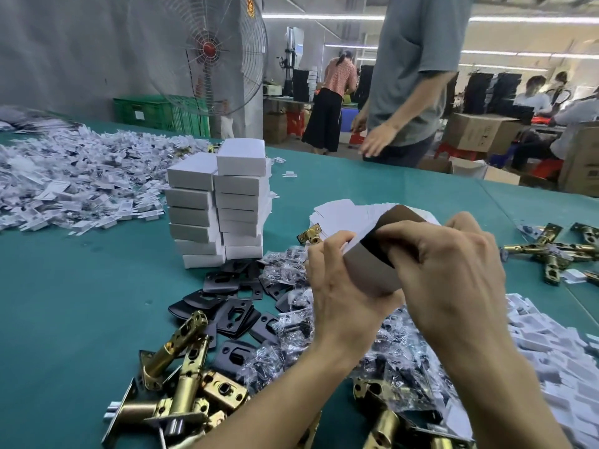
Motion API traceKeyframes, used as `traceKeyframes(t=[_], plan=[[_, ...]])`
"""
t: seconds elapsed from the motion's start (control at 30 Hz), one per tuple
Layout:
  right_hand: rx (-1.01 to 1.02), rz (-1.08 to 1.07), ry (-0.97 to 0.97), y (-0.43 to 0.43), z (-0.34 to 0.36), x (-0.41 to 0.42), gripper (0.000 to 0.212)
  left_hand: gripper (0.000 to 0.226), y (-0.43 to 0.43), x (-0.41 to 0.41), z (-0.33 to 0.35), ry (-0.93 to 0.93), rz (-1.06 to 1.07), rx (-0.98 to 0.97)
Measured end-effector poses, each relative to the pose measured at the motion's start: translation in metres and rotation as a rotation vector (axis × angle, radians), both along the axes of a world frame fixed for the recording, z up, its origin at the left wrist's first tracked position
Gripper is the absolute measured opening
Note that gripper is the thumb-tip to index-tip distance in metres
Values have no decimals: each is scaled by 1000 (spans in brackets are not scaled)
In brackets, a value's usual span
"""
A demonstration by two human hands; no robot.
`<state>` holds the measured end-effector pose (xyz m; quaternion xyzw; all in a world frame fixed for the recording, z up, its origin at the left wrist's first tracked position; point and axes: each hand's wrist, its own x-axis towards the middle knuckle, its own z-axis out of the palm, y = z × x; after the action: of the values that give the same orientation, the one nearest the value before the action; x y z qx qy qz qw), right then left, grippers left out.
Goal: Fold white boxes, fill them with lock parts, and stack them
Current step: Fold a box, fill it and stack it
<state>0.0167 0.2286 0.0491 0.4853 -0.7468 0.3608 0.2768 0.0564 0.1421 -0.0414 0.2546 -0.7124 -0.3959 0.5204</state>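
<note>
I hold a half-folded white box [369,270] above the table, its open end dark inside. My left hand [337,286] grips its left side from below. My right hand [450,270] curls over its top flap with the thumb pressed at the opening. Behind the box lies a fanned pile of flat white box blanks [343,215]. Two stacks of closed white boxes [220,202] stand left of centre. Brass latch bolts [181,377], black strike plates [227,306] and clear bags of screws [291,322] lie below my hands.
A large heap of white plastic inserts [81,176] covers the left of the green table [64,319]. More brass latches [557,254] and white inserts [557,345] lie at the right. A person in a grey shirt [415,76] stands at the far edge. A fan [207,50] stands behind.
</note>
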Motion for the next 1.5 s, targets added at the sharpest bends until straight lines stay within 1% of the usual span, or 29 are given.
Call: traceKeyframes(t=[0.07, 0.17, 0.3, 0.43, 0.5, 0.53, 0.6, 0.67, 0.7, 0.73, 0.77, 0.87, 0.9, 0.93, 0.97, 1.0, 1.07, 1.13, 1.2, 1.27, 1.37, 1.4, 1.43, 1.5], plan=[[29, -23, -30, 0, -1, 0, 28, 71, 2, 0, 1, -53, 5, -10], [15, -33, -95, 2, -1, -1, 27, 74, 4, 1, 3, -89, 7, -20], [47, 57, -198, -1, -1, -4, 29, 75, 5, 1, 3, -108, 7, -16], [219, 75, -296, -3, -6, -17, 33, 76, 3, 0, 0, -149, 8, -2], [240, 106, -282, -1, -6, -18, 34, 75, 0, -1, -1, -161, -6, 41], [196, 136, -260, -1, -5, -17, 32, 74, -1, -2, -1, -147, -19, 81], [5, 163, -204, -1, -2, -16, 26, 75, -5, -2, 1, -97, -30, 178], [-178, 108, -178, 1, -1, -19, 20, 79, -9, 0, 5, -45, -31, 278], [-206, 67, -185, 2, -2, -23, 19, 83, -13, 1, 7, -19, -30, 322], [-167, 31, -212, 4, -4, -27, 18, 86, -17, 2, 9, 12, -26, 359], [-49, 6, -250, 4, -8, -31, 19, 88, -21, 4, 11, 51, -19, 385], [584, 25, -359, -1, -27, -37, 15, 84, -31, 8, 18, 140, 4, 413], [773, 48, -401, -3, -35, -36, 21, 81, -32, 9, 19, 150, 9, 415], [908, 71, -438, -6, -43, -35, 32, 80, -32, 9, 20, 154, 14, 411], [982, 80, -461, -9, -49, -34, 39, 79, -32, 8, 19, 155, 18, 402], [1000, 71, -463, -11, -54, -34, 39, 78, -31, 8, 19, 153, 25, 393], [961, 57, -462, -13, -57, -34, 27, 76, -30, 8, 19, 150, 36, 374], [902, 71, -478, -10, -55, -40, 22, 80, -29, 8, 20, 144, 40, 357], [767, 100, -511, -3, -43, -44, 16, 84, -29, 7, 19, 140, 29, 342], [487, 149, -513, 8, -24, -45, 16, 86, -29, 7, 17, 111, 25, 303], [-63, 274, -432, 24, 6, -35, 28, 86, -24, 4, 11, 18, 27, 199], [-176, 304, -372, 26, 12, -29, 31, 85, -21, 3, 10, -11, 28, 156], [-237, 310, -310, 25, 15, -24, 33, 84, -17, 1, 8, -32, 27, 109], [-269, 279, -232, 20, 15, -15, 38, 85, -10, -1, 6, -56, 25, 16]])
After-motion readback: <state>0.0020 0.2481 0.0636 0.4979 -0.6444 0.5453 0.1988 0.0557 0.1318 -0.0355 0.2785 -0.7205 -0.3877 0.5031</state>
